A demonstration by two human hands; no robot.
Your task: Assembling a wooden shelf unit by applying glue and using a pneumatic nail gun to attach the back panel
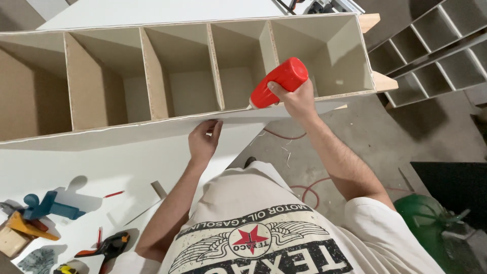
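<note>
Gripping a red glue bottle (279, 81), the right hand (299, 101) is seen with its fingers wrapped round the bottle's body, the thumb laid across the near side. The bottle is tilted, nozzle down and to the left, with the tip touching the front edge of a long shelf unit (193, 76) that is laid on its back. The unit is divided into open compartments by upright panels; the bottle is held over the edge between the two rightmost compartments.

The left hand (204, 142) is placed just left of the bottle and lower, its fingers curled and pressed together against the edge of a white board (127, 147) that lies along the unit's front. Nothing is pinched by them; the board is only touched.

On the white desk (76, 172) at lower left, well apart from both hands, a blue clamp (48, 205), an orange-and-black clamp (109, 246), a red pencil (114, 194) and wooden blocks (12, 238) are seen. A second shelf unit (431, 45) stands at upper right, and a green tank (428, 223) is set on the floor at lower right.
</note>
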